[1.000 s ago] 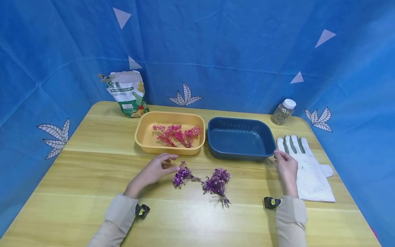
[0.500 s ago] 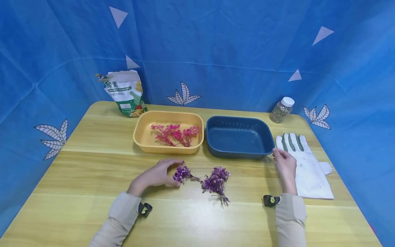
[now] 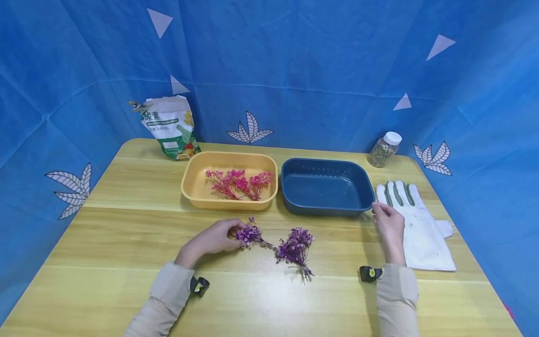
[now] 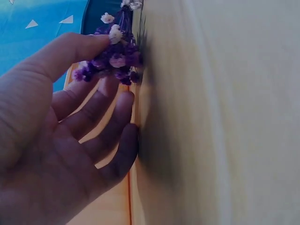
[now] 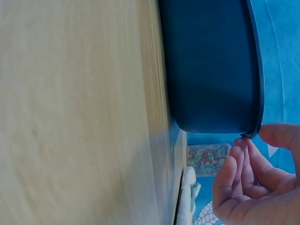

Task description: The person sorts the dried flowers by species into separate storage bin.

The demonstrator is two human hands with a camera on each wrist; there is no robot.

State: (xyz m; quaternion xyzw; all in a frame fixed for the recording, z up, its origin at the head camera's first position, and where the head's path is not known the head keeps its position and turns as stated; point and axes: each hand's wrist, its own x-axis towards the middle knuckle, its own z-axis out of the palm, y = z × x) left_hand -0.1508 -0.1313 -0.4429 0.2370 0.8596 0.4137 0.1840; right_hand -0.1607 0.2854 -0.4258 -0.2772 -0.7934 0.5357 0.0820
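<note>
My left hand (image 3: 216, 236) pinches a small bunch of purple dried flowers (image 3: 251, 235) by its blossoms, thumb on one side and fingers on the other. In the left wrist view the thumb presses on the flowers (image 4: 117, 61), which show some white and pink heads. The stems point right toward a second, larger purple bunch (image 3: 296, 245) lying on the table. At the near right corner of a dark blue basin (image 3: 328, 210), my right hand (image 3: 389, 229) pinches the rim. In the right wrist view its thumb and fingertips meet at the basin's edge (image 5: 255, 93).
A yellow basin (image 3: 229, 204) holding pink dried flowers (image 3: 240, 182) stands left of the blue one. Behind are a white and green bag (image 3: 170, 126) and a white-capped jar (image 3: 384, 150). A white glove (image 3: 425, 238) lies beside the right hand. A blue curtain (image 3: 269, 56) surrounds the table.
My left hand has moved slightly right, and its fingers have closed from wide apart onto the small purple bunch. The right hand has stayed at the blue basin's rim.
</note>
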